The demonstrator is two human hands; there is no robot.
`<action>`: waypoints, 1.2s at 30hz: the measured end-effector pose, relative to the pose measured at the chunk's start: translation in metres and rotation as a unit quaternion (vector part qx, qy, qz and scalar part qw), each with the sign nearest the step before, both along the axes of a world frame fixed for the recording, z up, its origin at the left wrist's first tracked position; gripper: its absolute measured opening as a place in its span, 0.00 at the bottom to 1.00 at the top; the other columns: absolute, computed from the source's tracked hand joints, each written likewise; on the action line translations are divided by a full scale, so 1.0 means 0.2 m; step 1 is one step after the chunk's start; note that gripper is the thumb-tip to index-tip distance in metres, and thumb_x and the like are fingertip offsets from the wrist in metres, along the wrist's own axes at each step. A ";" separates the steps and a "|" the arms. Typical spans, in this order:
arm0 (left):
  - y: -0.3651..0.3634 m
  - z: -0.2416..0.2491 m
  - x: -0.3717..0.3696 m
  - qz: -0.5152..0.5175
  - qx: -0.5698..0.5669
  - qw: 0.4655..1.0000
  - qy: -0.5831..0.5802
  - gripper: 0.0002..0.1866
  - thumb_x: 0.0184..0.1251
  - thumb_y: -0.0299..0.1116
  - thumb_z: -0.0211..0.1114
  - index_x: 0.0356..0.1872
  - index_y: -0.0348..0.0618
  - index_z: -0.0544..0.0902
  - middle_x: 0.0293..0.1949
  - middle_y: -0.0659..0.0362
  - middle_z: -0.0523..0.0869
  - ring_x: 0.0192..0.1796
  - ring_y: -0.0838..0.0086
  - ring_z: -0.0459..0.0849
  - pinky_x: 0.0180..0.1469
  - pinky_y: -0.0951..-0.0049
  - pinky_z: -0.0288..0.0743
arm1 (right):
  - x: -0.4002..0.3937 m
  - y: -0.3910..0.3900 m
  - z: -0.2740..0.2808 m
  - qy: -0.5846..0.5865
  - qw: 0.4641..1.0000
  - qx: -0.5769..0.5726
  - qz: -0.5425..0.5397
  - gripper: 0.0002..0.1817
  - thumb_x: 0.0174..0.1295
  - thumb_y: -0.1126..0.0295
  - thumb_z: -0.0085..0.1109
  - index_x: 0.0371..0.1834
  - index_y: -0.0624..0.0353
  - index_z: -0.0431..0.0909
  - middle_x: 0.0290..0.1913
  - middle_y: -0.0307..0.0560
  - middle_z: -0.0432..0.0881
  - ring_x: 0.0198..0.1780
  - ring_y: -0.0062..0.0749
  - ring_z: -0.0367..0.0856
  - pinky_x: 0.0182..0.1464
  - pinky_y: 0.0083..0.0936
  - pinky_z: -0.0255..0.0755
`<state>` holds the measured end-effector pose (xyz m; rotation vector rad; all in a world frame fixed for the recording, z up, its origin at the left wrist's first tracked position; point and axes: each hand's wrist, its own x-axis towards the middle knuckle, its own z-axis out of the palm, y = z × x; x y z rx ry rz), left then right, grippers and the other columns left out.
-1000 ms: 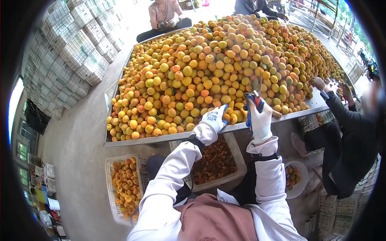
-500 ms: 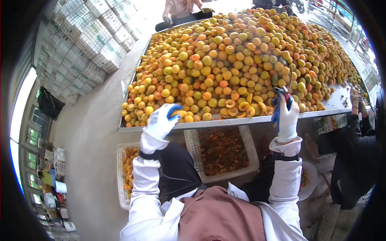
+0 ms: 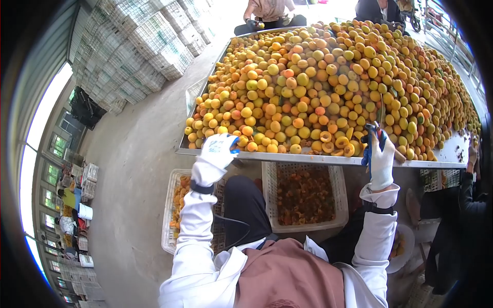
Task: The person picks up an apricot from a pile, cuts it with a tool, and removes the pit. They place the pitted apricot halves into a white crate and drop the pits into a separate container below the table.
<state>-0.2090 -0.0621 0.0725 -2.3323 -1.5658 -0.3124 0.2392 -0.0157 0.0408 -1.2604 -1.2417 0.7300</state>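
Note:
A broad heap of yellow-orange apricots (image 3: pixel 287 92) covers the metal-edged table (image 3: pixel 308 159). My left hand (image 3: pixel 214 154), in a white glove with blue-coated fingers, is at the near left edge, fingers curled; what they hold is hidden. Around a small cutting tool (image 3: pixel 378 133) with red on it, my right hand (image 3: pixel 381 159) is closed, at the near edge right of centre. Several opened apricot halves (image 3: pixel 339 146) lie just left of it. Below the table edge, a white crate (image 3: pixel 272 205) holds dark orange pieces.
Another crate of orange pieces (image 3: pixel 168 220) stands on the floor at lower left. A round white container (image 3: pixel 408 251) is at lower right. Crate stacks (image 3: pixel 138 46) rise behind left. Other people sit at the far side (image 3: pixel 272 13) and right (image 3: pixel 465 200).
The view has shifted, so the table and crates appear further right. The yellow fruit that showed in my left hand is no longer visible there. My right hand still grips the tool.

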 end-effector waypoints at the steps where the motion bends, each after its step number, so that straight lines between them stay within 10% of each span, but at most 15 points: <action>1: 0.07 0.01 0.06 0.007 -0.052 0.999 -0.001 0.18 0.61 0.37 0.69 0.53 0.49 0.82 0.50 0.54 0.85 0.53 0.57 0.81 0.58 0.57 0.72 | 0.00 0.01 -0.03 0.001 1.000 0.005 0.005 0.16 0.78 0.66 0.52 0.59 0.63 0.79 0.23 0.32 0.72 0.15 0.13 0.65 0.16 0.16 0.58; 14: 0.47 -0.14 0.41 -0.176 -0.235 0.918 0.267 0.19 0.63 0.27 0.61 0.57 0.49 0.79 0.52 0.55 0.82 0.52 0.61 0.81 0.55 0.62 0.72 | 0.01 -0.05 0.03 0.018 0.998 -0.045 0.032 0.10 0.74 0.67 0.56 0.47 0.63 0.80 0.24 0.32 0.73 0.22 0.13 0.69 0.22 0.17 0.62; 20: 0.41 0.00 0.40 -0.047 -0.330 0.932 -0.145 0.23 0.66 0.26 0.67 0.62 0.39 0.76 0.57 0.50 0.83 0.59 0.57 0.83 0.61 0.61 0.77 | -0.05 -0.06 0.00 -0.035 0.997 -0.006 0.067 0.08 0.73 0.71 0.55 0.41 0.66 0.80 0.27 0.39 0.78 0.27 0.22 0.73 0.32 0.25 0.70; 24: 0.43 -0.04 0.43 -0.130 -0.451 0.606 -0.642 0.23 0.65 0.19 0.69 0.61 0.33 0.75 0.51 0.50 0.85 0.52 0.61 0.87 0.59 0.61 0.83 | -0.17 -0.10 0.00 -0.098 0.989 0.035 0.105 0.07 0.70 0.72 0.57 0.41 0.67 0.78 0.29 0.51 0.80 0.30 0.35 0.77 0.36 0.32 0.71; 32: 0.33 0.02 0.88 -0.235 -0.432 0.431 -0.757 0.30 0.67 0.30 0.72 0.68 0.36 0.71 0.55 0.50 0.84 0.55 0.61 0.85 0.60 0.58 0.81 | -0.34 -0.19 0.10 -0.086 0.977 0.013 0.192 0.06 0.72 0.72 0.56 0.41 0.65 0.78 0.27 0.51 0.79 0.29 0.43 0.77 0.35 0.34 0.71; 36: 0.32 -0.01 0.98 -0.225 -0.409 0.427 -0.775 0.25 0.70 0.27 0.67 0.66 0.34 0.73 0.55 0.52 0.84 0.56 0.66 0.85 0.62 0.62 0.79 | -0.31 -0.17 0.07 -0.108 0.981 0.006 0.162 0.07 0.71 0.71 0.56 0.40 0.65 0.78 0.28 0.54 0.80 0.31 0.50 0.79 0.36 0.37 0.72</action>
